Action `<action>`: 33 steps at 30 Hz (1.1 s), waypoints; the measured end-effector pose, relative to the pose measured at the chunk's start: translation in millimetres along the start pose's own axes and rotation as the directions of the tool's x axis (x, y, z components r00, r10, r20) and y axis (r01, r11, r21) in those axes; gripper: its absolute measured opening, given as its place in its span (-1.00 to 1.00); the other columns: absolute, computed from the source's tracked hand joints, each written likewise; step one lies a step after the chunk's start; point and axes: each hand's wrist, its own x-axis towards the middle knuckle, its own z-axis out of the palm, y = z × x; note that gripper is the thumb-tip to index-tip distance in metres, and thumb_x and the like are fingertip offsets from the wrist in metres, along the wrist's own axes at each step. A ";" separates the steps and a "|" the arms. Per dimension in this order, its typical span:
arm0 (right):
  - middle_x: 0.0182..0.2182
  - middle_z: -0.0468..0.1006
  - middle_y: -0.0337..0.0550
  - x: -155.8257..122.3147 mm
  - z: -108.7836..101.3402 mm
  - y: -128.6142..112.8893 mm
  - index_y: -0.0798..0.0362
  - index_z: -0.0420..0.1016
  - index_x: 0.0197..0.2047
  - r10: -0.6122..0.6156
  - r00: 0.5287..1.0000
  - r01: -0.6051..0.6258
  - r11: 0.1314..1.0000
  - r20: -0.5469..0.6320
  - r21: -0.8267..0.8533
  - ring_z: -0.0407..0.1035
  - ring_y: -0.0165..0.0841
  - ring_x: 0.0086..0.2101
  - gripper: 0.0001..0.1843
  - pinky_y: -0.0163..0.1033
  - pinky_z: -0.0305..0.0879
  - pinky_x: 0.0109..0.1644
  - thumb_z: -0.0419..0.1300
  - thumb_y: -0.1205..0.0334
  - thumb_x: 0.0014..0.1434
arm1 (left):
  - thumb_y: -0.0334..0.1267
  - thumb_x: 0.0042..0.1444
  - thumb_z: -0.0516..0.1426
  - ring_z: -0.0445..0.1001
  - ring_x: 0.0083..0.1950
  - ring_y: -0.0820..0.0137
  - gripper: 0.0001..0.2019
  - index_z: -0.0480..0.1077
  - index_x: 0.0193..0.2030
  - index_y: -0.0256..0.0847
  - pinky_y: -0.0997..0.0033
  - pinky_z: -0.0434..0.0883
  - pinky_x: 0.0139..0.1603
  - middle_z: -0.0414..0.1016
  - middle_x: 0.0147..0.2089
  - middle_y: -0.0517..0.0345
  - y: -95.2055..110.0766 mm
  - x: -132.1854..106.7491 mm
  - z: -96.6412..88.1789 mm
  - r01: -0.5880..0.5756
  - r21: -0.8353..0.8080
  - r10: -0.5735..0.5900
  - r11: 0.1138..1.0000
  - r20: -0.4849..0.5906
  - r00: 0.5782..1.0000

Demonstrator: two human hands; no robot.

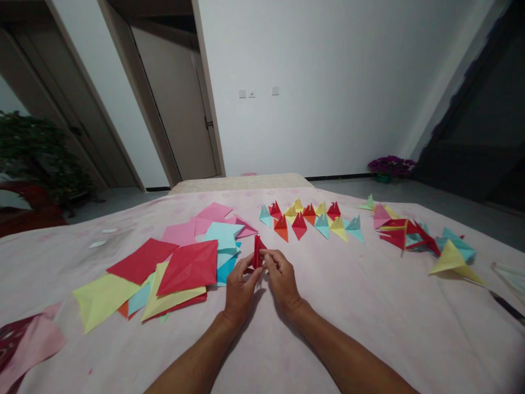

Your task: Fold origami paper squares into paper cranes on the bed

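Observation:
A narrow folded piece of red origami paper (257, 253) stands upright between my two hands, above the middle of the table. My left hand (241, 284) pinches its lower left side between thumb and fingers. On the other side, my right hand (282, 278) grips its right edge, with the fingers curled. To the left lies a loose pile of coloured paper squares, a red sheet (189, 267) on top and a light blue sheet (221, 235) close to my left hand. Beyond my hands stand rows of small folded paper cranes (299, 223) in red, yellow, blue and orange.
A pale pink cloth covers the table (328, 328). More folded papers (404, 234) are heaped at the right, near a yellow folded piece (453, 260) and a dark thin stick-like object (506, 306). A pink and dark red cloth-like item (39, 342) lies at the left edge.

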 end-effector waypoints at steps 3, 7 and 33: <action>-0.17 0.53 -0.10 -1.2 -0.5 0.5 0.01 0.55 -0.08 -0.088 0.996 0.090 0.994 0.027 -0.069 0.43 -0.31 -0.18 -0.74 -0.25 0.38 -0.15 0.08 0.17 0.30 | -0.24 0.05 0.30 0.51 -0.06 0.28 -0.73 0.58 -0.07 -0.12 0.41 0.46 -0.06 0.58 -0.05 0.04 -0.7 0.9 -0.4 0.028 0.034 -0.027 0.999 -0.022 0.999; -0.20 0.50 -0.14 -1.0 -1.2 -4.5 -0.01 0.54 -0.09 -0.152 0.988 0.156 0.975 0.037 -0.156 0.41 -0.34 -0.22 -0.77 -0.29 0.35 -0.26 0.10 0.29 0.25 | -0.02 0.09 0.24 0.50 -0.46 0.45 -0.63 0.53 -0.04 -0.21 0.50 0.47 -0.52 0.56 -0.18 0.07 -5.2 4.6 -2.4 0.148 -0.002 -0.148 0.989 -0.077 0.986; -0.14 0.41 -0.11 4.7 -13.6 -5.7 -0.07 0.53 -0.02 -0.394 0.915 0.400 0.851 0.090 -0.340 0.39 -0.28 -0.12 -0.68 -0.22 0.41 -0.18 0.21 0.37 0.16 | -0.14 -0.16 0.44 0.49 -0.45 0.56 -0.60 0.49 -0.22 -0.31 0.61 0.54 -0.49 0.55 -0.33 0.20 -15.5 23.9 -11.4 0.330 -0.461 -0.363 0.824 0.018 0.932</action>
